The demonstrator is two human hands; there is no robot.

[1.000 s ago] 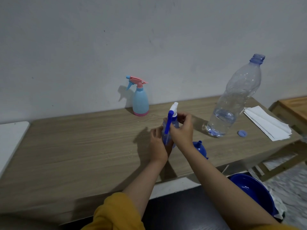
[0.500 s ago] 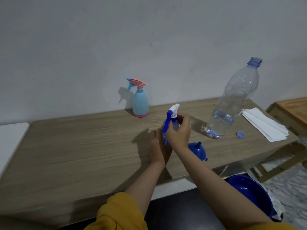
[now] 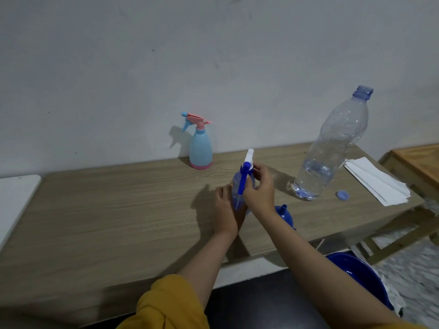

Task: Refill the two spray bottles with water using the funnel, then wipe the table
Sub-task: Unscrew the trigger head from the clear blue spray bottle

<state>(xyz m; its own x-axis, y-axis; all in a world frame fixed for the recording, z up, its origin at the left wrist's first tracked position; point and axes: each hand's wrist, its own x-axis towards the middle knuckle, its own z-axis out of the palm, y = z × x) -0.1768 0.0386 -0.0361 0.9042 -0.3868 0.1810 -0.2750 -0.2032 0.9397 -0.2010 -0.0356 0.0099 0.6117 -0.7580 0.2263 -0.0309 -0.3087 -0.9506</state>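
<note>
A clear blue spray bottle (image 3: 237, 186) with a blue-and-white trigger head (image 3: 245, 169) stands on the wooden table (image 3: 118, 210). My left hand (image 3: 225, 210) wraps its body from the left. My right hand (image 3: 260, 189) grips the trigger head at the neck. A light-blue spray bottle with a pink head (image 3: 200, 146) stands by the wall, apart from my hands. The blue funnel (image 3: 285, 216) lies on the table just right of my right wrist. A large clear water bottle (image 3: 332, 150), uncapped and holding a little water, stands to the right.
The bottle's blue cap (image 3: 342, 194) lies near its base. Folded white paper towels (image 3: 377, 181) rest at the table's right end. A blue basin (image 3: 358, 279) sits on the floor below the table edge. A second wooden table (image 3: 418, 165) stands at far right.
The trigger head has turned in my right hand, its lever now pointing down toward me. Both hands stay on the bottle in the same place.
</note>
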